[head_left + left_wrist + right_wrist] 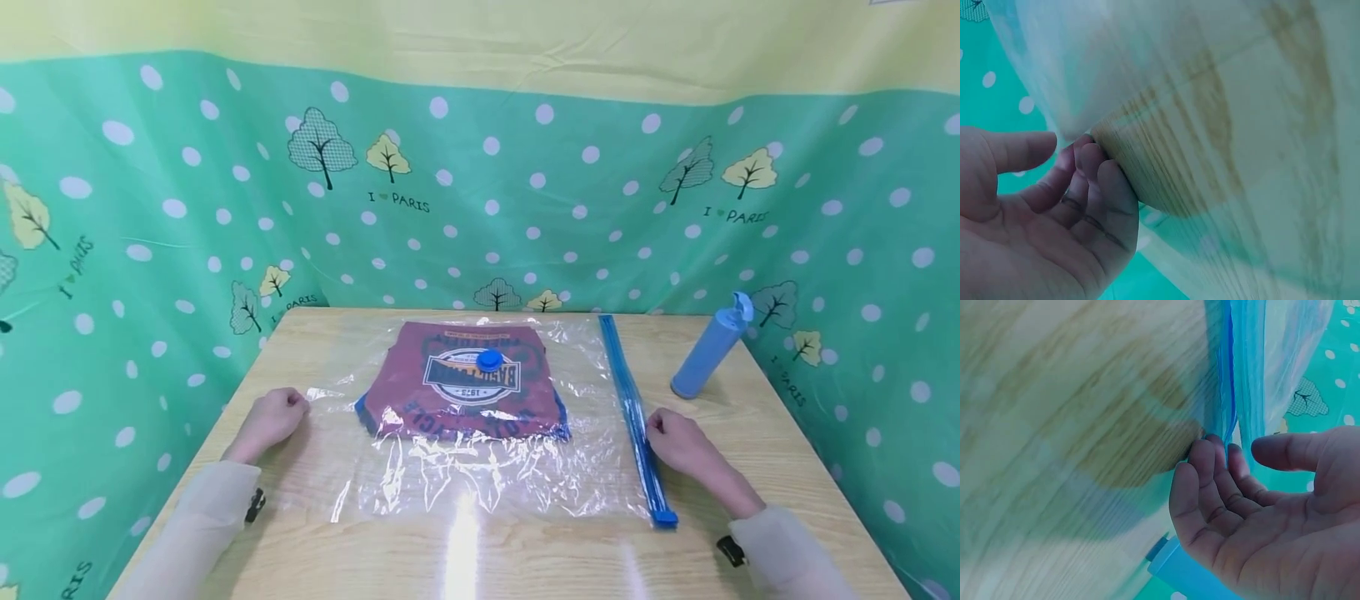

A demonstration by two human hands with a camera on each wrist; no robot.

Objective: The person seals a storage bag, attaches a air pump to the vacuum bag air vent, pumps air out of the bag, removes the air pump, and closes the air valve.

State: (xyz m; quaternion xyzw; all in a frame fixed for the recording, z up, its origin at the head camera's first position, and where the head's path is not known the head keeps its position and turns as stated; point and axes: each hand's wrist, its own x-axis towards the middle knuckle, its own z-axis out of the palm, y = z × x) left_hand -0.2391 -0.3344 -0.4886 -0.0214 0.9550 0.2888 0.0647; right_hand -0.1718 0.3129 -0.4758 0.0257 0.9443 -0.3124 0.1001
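A clear plastic vacuum storage bag (465, 483) lies flat on the wooden table. Inside is a folded maroon shirt (397, 375) with a printed badge, upside down from here. A round blue valve cap (490, 360) sits over the badge. My left hand (273, 421) is at the bag's left edge; in the left wrist view, clear film runs between thumb and bent fingers (1079, 175). At the blue zip strip (633, 408) on the opposite side, my right hand (686, 442) pinches the edge between thumb (1285, 452) and fingers. A blue slider (664, 518) is at the strip's near end.
Behind my right hand, a blue hand pump (705, 354) stands tilted on the table (360, 562). A green dotted curtain (487, 225) with tree prints hangs around the back and both sides. Light glares off the film and the tabletop's front.
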